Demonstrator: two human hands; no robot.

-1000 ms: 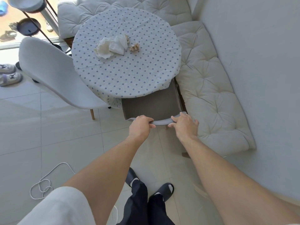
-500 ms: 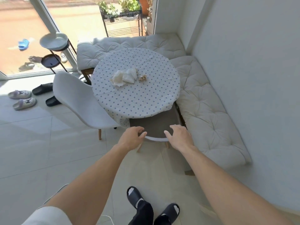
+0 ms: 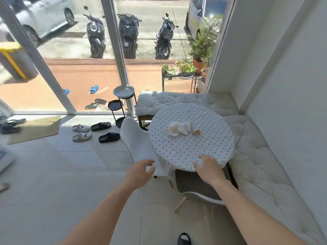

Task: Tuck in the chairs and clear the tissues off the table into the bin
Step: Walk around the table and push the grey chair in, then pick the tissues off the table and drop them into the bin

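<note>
A round table (image 3: 191, 152) with a dotted cloth carries crumpled white tissues (image 3: 178, 129) and a small brown scrap (image 3: 196, 132) near its middle. A grey-seated chair (image 3: 196, 188) sits pushed under the table's near edge, its white back rim showing below. A second white chair (image 3: 136, 142) stands at the table's left side, angled out. My left hand (image 3: 139, 174) hovers open just in front of that white chair. Above the table's near edge, my right hand (image 3: 209, 169) is open and holds nothing.
White cushioned benches (image 3: 256, 167) wrap the table at the back and right, against the wall. A black tiered stand (image 3: 122, 103) is by the window. Slippers (image 3: 92, 131) and a mat (image 3: 35, 129) lie on the tiled floor at left. No bin is in view.
Both hands have let go of the grey chair's back and lifted; the left has moved toward the white chair. The view has tilted up, showing the window and street.
</note>
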